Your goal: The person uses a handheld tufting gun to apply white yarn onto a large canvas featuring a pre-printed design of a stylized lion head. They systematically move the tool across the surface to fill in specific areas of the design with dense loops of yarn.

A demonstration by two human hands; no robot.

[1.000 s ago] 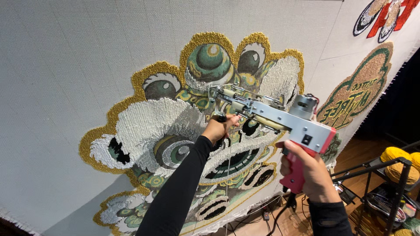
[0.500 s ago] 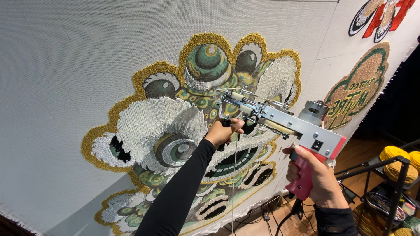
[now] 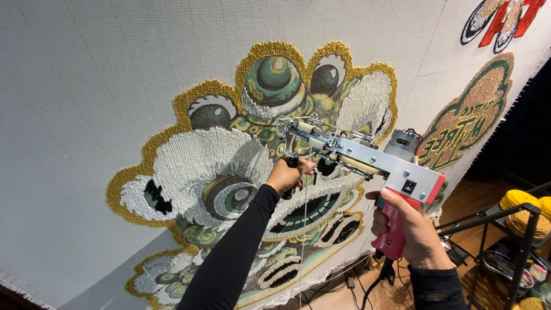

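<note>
Bright, even indoor light falls across the pale stretched cloth (image 3: pixel 103 86), with no glare. The far right edge drops into deep shadow. Focus is sharp in the middle; the wide lens bends and tilts straight lines near the edges.

— What type of location is this?
— A rug-making workshop. A large backing cloth (image 3: pixel 86 86) is stretched upright, bearing a partly tufted lion face (image 3: pixel 258 172). Further tufted designs (image 3: pixel 468 120) sit beside it. A metal rack (image 3: pixel 511 247) holds yellow yarn (image 3: pixel 519 206).
</note>
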